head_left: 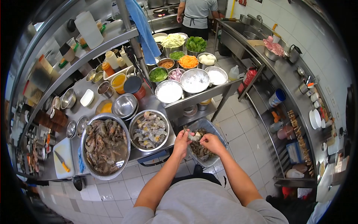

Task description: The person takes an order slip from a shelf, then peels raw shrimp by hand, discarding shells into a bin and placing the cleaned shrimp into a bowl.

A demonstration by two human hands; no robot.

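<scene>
A left hand [181,143] grips a gray shrimp [194,137] above a plastic bin [216,127]; the right hand [212,143] pinches together beside it.

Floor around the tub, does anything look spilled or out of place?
Yes, a thin dark scrap shows on the pale floor tiles, below the plastic tub in the picture; it stands out against them, though it's too small to identify.
</scene>
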